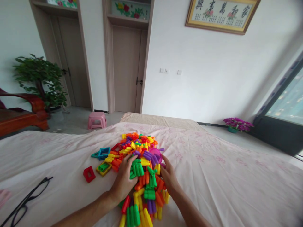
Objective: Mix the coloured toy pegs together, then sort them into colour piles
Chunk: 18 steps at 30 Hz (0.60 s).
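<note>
A long heap of bright plastic building pieces in orange, yellow, purple, red and green (142,181) runs down the middle of the cloth. At its left side my left hand (124,178) is curled around a cluster of green finger-shaped pieces (137,168), thumb and fingers against it. My right hand (169,176) rests along the heap's right side, fingers apart, close to a yellow piece (158,168) and a green piece (151,171); its lower fingers are partly hidden. Just beyond it, a round magenta piece (155,152) lies among purple pieces (147,155).
Left of the heap lie a red square frame (89,174), a blue square frame (104,153) and a yellow frame (103,168) with green in it. Black glasses (29,198) lie at lower left. A pink stool (97,120) stands on the floor beyond the floral cloth (213,176).
</note>
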Available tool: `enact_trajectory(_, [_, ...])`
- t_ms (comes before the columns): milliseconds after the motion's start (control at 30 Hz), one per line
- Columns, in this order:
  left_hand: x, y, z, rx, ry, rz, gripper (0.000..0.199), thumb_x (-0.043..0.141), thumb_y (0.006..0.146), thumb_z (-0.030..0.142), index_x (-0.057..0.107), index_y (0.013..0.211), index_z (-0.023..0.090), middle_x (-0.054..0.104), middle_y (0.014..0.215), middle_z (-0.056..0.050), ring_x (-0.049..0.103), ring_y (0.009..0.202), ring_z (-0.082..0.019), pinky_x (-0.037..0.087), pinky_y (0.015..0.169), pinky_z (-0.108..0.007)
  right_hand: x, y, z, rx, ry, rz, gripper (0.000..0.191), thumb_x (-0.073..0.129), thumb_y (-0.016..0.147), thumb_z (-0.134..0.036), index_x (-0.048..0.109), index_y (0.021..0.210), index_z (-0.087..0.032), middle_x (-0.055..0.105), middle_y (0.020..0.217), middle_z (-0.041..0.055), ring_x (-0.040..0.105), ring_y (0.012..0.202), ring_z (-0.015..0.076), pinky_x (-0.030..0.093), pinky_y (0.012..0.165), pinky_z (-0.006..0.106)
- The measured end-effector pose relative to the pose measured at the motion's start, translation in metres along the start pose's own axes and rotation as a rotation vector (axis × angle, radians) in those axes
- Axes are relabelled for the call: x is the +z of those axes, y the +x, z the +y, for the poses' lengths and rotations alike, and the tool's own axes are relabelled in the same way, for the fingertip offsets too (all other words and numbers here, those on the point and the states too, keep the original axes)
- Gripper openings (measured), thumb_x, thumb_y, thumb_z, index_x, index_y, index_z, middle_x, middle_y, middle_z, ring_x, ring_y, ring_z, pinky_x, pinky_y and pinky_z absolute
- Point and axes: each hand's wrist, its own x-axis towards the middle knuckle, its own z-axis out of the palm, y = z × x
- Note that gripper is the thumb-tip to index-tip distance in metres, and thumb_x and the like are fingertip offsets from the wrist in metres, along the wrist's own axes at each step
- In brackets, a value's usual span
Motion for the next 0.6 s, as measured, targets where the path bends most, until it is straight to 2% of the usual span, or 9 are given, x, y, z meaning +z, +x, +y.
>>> enact_trajectory(100, [-0.003, 0.017, 0.007, 0.015, -0.043, 0.024, 0.067, 0.058, 0.072, 0.008, 0.045, 0.134, 0.03, 0.038, 0.141, -0.006, 0.033, 0.137, -0.022, 0.03, 0.119, -0.045, 0.005, 0.002, -0.007, -0.105, -0.09, 0.003, 0.066, 0.054, 0.077, -0.031, 0.04, 0.141, -0.017, 0.053, 0.061, -0.0065, 0.05, 0.049, 0.0116, 0.044, 0.047, 0.023])
enact_trajectory(233, [-0.01, 0.044, 0.011, 0.06, -0.037, 0.032, 0.062, 0.06, 0.072, 0.01, 0.05, 0.13, 0.027, 0.043, 0.137, -0.007, 0.036, 0.135, -0.023, 0.029, 0.118, -0.045, 0.01, 0.01, -0.023, -0.326, -0.392, 0.032, 0.057, 0.047, 0.087, -0.031, 0.041, 0.142, -0.018, 0.06, 0.066, -0.0026, 0.055, 0.054, 0.0137, 0.048, 0.052, 0.024])
enact_trajectory(333, [-0.02, 0.066, 0.01, 0.055, -0.002, -0.016, 0.063, 0.065, 0.068, 0.013, 0.053, 0.129, 0.024, 0.046, 0.137, -0.01, 0.039, 0.133, -0.026, 0.03, 0.117, -0.047, 0.014, 0.015, -0.037, -0.496, -0.589, 0.033, 0.051, 0.042, 0.091, -0.028, 0.043, 0.142, -0.022, 0.07, 0.099, 0.0062, 0.066, 0.079, 0.0179, 0.053, 0.072, 0.03])
enact_trajectory(400, [-0.03, 0.081, 0.009, 0.033, -0.004, -0.111, 0.066, 0.073, 0.066, 0.019, 0.054, 0.129, 0.023, 0.047, 0.137, -0.011, 0.039, 0.133, -0.029, 0.03, 0.117, -0.048, 0.014, 0.021, -0.043, -0.574, -0.644, 0.031, 0.05, 0.04, 0.091, -0.026, 0.044, 0.141, -0.024, 0.066, 0.119, 0.0087, 0.066, 0.098, 0.0203, 0.052, 0.085, 0.033])
enact_trajectory(467, [-0.041, 0.094, 0.007, 0.017, -0.031, -0.198, 0.068, 0.078, 0.065, 0.031, 0.055, 0.129, 0.023, 0.047, 0.138, -0.012, 0.039, 0.134, -0.03, 0.03, 0.117, -0.048, 0.01, 0.031, -0.043, -0.558, -0.639, 0.057, 0.052, 0.04, 0.09, -0.027, 0.043, 0.142, -0.023, 0.068, 0.113, 0.0089, 0.067, 0.094, 0.0205, 0.054, 0.082, 0.034])
enact_trajectory(533, [-0.051, 0.107, 0.006, -0.016, -0.075, -0.249, 0.068, 0.077, 0.067, 0.043, 0.055, 0.128, 0.022, 0.047, 0.14, -0.012, 0.041, 0.134, -0.03, 0.032, 0.116, -0.047, 0.001, 0.044, -0.04, -0.453, -0.559, 0.118, 0.056, 0.043, 0.088, -0.03, 0.041, 0.144, -0.021, 0.071, 0.094, 0.0064, 0.067, 0.076, 0.0191, 0.056, 0.067, 0.031])
enact_trajectory(600, [-0.06, 0.119, 0.004, -0.085, -0.16, -0.296, 0.07, 0.07, 0.072, 0.051, 0.052, 0.132, 0.021, 0.047, 0.143, -0.012, 0.047, 0.128, -0.031, 0.039, 0.11, -0.047, -0.012, 0.061, -0.032, -0.33, -0.42, 0.197, 0.063, 0.047, 0.084, -0.034, 0.038, 0.145, -0.019, 0.069, 0.082, 0.0036, 0.064, 0.063, 0.0176, 0.055, 0.055, 0.028])
